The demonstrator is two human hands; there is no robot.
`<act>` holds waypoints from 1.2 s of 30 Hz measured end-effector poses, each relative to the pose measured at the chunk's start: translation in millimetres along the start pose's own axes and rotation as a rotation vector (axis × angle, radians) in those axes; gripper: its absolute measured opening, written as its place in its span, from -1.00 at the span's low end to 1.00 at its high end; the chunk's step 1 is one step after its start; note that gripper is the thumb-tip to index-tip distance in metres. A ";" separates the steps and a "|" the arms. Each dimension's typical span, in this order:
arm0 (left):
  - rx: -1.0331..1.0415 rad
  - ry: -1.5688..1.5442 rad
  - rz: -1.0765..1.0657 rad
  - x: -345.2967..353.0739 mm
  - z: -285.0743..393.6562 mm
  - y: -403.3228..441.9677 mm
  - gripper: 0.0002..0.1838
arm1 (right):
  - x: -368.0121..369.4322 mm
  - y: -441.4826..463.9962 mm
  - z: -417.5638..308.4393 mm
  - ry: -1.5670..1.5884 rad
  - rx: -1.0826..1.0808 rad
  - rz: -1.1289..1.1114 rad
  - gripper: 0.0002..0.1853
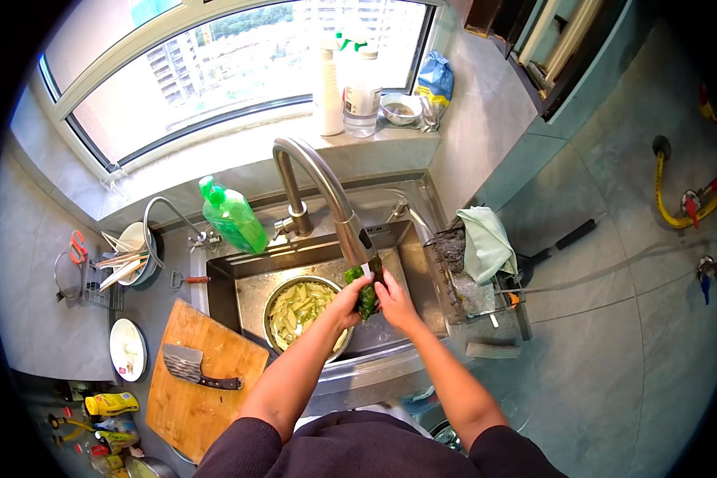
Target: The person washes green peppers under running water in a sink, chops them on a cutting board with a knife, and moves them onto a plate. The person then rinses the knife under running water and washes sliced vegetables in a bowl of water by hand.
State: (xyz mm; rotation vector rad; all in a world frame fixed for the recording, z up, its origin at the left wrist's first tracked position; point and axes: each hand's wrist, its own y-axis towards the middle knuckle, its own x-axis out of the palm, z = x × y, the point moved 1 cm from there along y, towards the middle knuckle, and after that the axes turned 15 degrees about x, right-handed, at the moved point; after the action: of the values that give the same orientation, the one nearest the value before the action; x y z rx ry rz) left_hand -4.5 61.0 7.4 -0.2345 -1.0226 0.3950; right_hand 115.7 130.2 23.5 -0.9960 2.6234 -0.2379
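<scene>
Head view: both hands meet over the stainless-steel sink (414, 271), just right of its middle. The left hand (349, 303) and the right hand (393, 303) grip a dark green vegetable (366, 303) between them, fingers curled in on it from either side; some fingertips are hidden. It sits right under the spout of the gooseneck faucet (307, 163), apparently so that water can fall over it; a pale streak there is probably the stream. The steel basin (266, 315) of pale green strips stands on the sink floor, left of the hands, which presumably keeps it within reach yet off the stream.

The grey bench (163, 299) carries a wooden cutting board (207, 406) against the sink's left edge, at the bench's front edge. A cleaver (185, 364) lies flat on it, handle towards the sink, perhaps for an easy grasp. A white plate (127, 350) rests beyond the board's left edge; a green pump bottle (235, 219) stands at the sink's back left corner. Behind, a bright window (215, 68) looks onto tall buildings; grey tiles cover the wall at right.
</scene>
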 end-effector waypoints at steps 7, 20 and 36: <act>0.064 -0.182 -0.061 -4.1 -9.7 13.1 -0.53 | -12.9 -14.0 -17.0 -0.223 -0.156 0.057 -0.32; 0.272 0.064 0.134 11.4 -24.5 10.4 -0.62 | 19.7 -12.1 -14.0 -0.073 -0.092 0.337 -0.62; 0.331 0.477 0.138 25.4 10.7 -9.1 -0.77 | 13.1 -36.0 15.3 0.294 0.050 0.278 -0.64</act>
State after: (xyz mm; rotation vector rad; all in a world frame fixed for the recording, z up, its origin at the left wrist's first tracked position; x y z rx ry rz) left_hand -0.2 63.6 35.9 -0.0925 -0.4634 0.5937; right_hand 134.0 94.1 15.7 -0.6064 2.9636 -0.4070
